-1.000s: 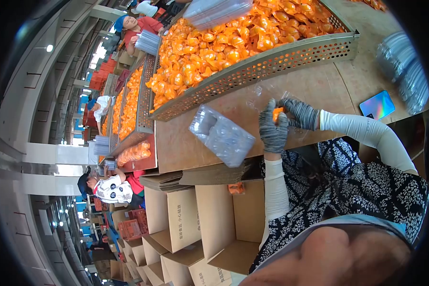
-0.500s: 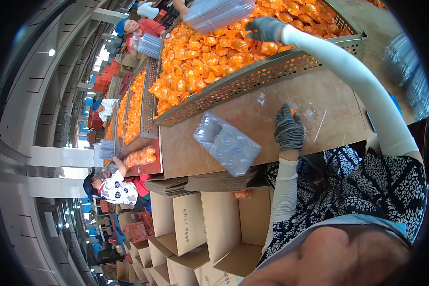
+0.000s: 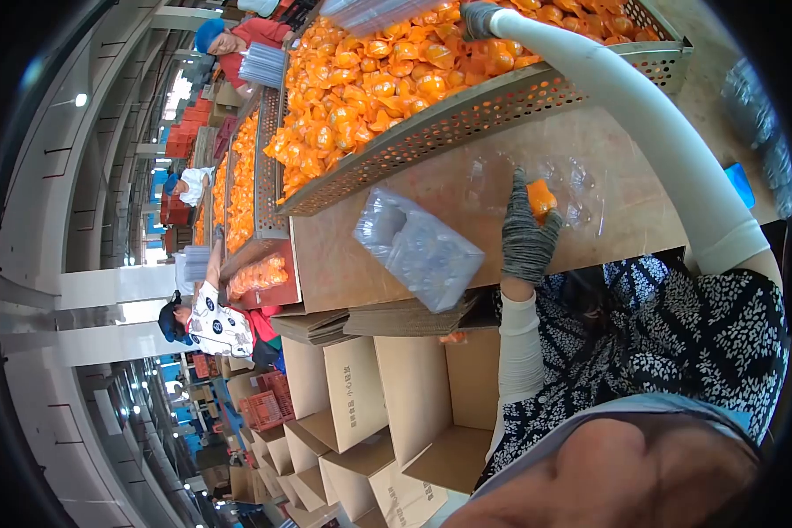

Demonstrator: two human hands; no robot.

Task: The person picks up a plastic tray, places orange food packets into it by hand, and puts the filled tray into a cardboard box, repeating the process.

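Between the thumb and fingers of my left hand (image 3: 530, 233), in a grey knit glove, is an orange-wrapped ball (image 3: 541, 201). It is over the near side of a clear plastic tray (image 3: 583, 204) with moulded cups, lying on the wooden table. My right hand (image 3: 479, 21), gloved in grey below a long white sleeve, reaches to the heap of orange-wrapped balls (image 3: 352, 97) in a perforated metal bin (image 3: 466, 126). It sits at the frame's top edge, and its fingers are partly hidden.
A stack of clear trays (image 3: 421, 251) lies on the table (image 3: 330, 264) to the left, with more trays (image 3: 383, 13) over the bin. Cardboard boxes (image 3: 418, 387) stand below the table edge. A blue flat object (image 3: 739, 185) is at the right. Co-workers (image 3: 224, 330) work along the bins at left.
My left hand has shifted and turned slightly, showing more of the orange-wrapped ball. The right hand has moved farther up over the bin. The view has tilted a little.
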